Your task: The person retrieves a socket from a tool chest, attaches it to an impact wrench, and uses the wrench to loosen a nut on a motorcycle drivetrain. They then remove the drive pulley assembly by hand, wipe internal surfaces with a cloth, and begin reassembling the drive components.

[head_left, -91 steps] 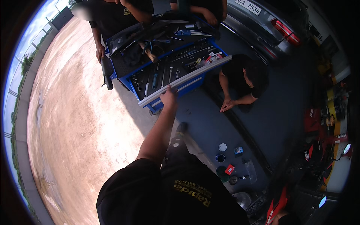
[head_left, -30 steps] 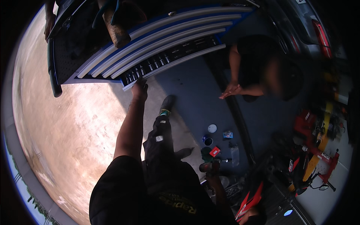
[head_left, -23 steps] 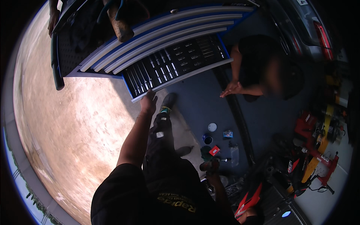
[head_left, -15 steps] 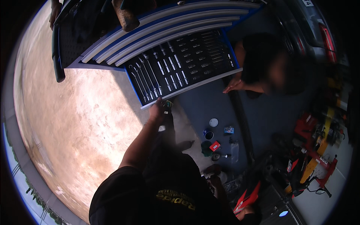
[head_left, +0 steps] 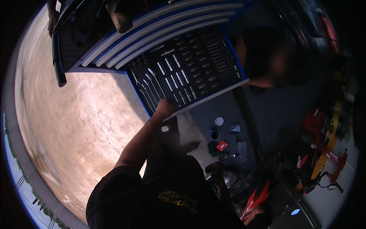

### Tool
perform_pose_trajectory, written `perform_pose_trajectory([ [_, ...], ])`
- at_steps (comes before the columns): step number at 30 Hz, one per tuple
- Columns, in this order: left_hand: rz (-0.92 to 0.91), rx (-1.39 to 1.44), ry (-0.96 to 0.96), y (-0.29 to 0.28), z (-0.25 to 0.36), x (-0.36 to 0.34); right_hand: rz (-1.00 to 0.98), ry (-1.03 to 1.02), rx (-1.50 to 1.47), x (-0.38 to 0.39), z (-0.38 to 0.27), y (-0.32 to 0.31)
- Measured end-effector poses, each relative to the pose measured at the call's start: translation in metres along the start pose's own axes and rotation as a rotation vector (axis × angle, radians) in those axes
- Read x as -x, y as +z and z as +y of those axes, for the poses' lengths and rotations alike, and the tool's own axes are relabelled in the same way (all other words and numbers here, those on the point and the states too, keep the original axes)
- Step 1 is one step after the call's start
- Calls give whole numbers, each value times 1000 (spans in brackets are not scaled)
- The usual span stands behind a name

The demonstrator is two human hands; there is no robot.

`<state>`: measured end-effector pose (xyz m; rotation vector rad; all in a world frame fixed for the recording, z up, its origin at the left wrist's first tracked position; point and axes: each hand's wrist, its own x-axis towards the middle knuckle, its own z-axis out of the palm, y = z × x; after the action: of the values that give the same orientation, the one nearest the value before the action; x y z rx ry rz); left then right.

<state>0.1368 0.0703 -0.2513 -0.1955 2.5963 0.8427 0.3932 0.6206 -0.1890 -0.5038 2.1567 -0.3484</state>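
Observation:
My left hand [head_left: 166,109] is closed over the front edge of a pulled-out tool drawer [head_left: 207,96], near its left end; the fingertips are partly hidden. Combination wrenches [head_left: 149,88] lie in the drawer's dark insert beside that hand. Right of them stand rows of long sockets [head_left: 176,79], then short sockets [head_left: 197,63] and slim bits [head_left: 217,57]. Low by my right side, my right hand [head_left: 218,178] is closed round something dark, too shaded to name.
The blue tool cabinet [head_left: 114,69] has a mallet [head_left: 121,22] on top. A co-worker [head_left: 267,57] crouches right of the drawer. On the floor are a white lid [head_left: 219,121], an open can [head_left: 215,134] and a red box [head_left: 222,145]. A red motorcycle [head_left: 257,198] stands lower right.
The drawer has come further out toward me with my left hand on its edge, showing more of its back rows. The co-worker's hand has gone from view beside the drawer.

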Motion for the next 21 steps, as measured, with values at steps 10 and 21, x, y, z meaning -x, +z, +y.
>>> perform_pose_trajectory([
  [10,71,-317,216,-152,-31,-213,-14,400,-645,-48,-77,-59],
  [21,-349,-578,235,-190,-10,-266,-41,804,-755,-29,-123,-70],
])
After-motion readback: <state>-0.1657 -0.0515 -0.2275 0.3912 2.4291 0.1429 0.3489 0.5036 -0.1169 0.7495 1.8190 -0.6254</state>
